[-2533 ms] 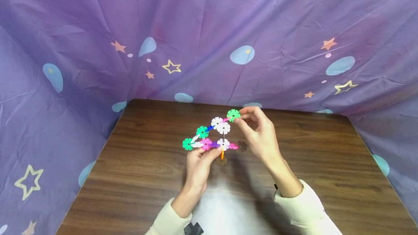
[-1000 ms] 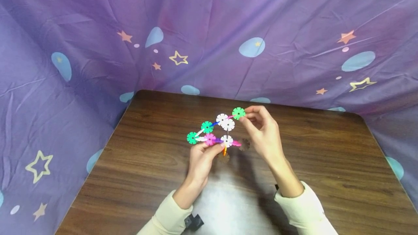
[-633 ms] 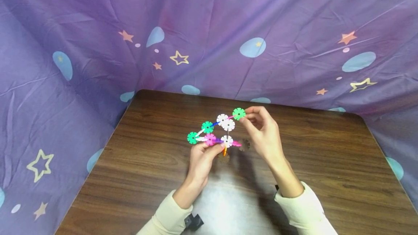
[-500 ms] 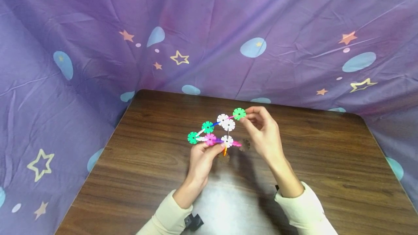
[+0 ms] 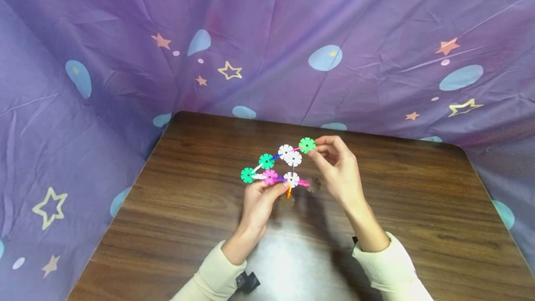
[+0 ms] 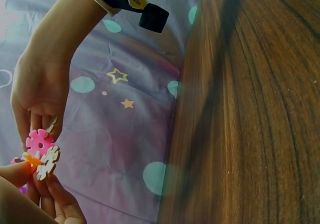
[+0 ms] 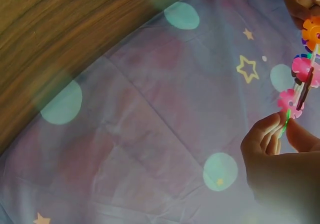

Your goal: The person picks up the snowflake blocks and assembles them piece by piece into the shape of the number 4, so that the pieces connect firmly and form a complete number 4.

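Note:
Between my hands, above the table, is a roughly triangular chain of slotted snowflake building discs in green, white, pink, blue, purple and orange. My left hand (image 5: 255,208) pinches its lower side near a white disc (image 5: 291,179). The thumb and fingers of my right hand (image 5: 340,173) pinch the light green disc (image 5: 307,145) at the upper right end. In the left wrist view, an orange disc (image 6: 33,159) sits at the left thumb, beside a pink disc (image 6: 40,142). The right wrist view shows the green disc (image 7: 286,121) edge-on, joined to a pink disc (image 7: 289,103).
A dark wooden table (image 5: 188,226) spreads beneath both hands. Purple cloth (image 5: 267,50) with stars and blue spots hangs behind it and along the sides. A small black device (image 5: 248,282) is strapped at the left wrist.
The head view has tilted and shifted slightly, so the table sits a little higher in it. Both hands keep the same hold on the disc chain.

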`<state>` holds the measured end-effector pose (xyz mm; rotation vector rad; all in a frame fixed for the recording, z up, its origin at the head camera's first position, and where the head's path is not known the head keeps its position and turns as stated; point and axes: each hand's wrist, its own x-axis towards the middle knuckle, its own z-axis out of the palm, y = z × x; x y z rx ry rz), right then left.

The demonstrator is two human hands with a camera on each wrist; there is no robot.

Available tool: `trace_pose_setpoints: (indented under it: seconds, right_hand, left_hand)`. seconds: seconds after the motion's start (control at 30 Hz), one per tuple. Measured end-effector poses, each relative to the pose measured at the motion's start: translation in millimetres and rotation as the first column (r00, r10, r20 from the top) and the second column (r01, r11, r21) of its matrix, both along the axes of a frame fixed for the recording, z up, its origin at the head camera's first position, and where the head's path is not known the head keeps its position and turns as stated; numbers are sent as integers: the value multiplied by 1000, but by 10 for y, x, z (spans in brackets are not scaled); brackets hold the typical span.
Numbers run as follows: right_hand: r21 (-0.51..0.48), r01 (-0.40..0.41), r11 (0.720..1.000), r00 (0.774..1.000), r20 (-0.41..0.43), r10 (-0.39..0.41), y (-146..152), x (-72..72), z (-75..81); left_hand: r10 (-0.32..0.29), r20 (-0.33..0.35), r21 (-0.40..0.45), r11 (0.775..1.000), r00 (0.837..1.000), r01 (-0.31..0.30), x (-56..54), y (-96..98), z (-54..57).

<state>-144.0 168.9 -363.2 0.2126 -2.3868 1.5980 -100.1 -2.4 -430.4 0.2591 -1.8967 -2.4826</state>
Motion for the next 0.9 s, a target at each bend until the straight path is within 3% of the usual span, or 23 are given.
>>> trace_pose_setpoints:
  seconds: [0.9]
  right_hand:
    - [2, 1, 1000, 1000, 17, -1, 26, -32, -66]
  left_hand:
    - [2, 23, -25, 1000, 1000, -2, 6, 11, -35]
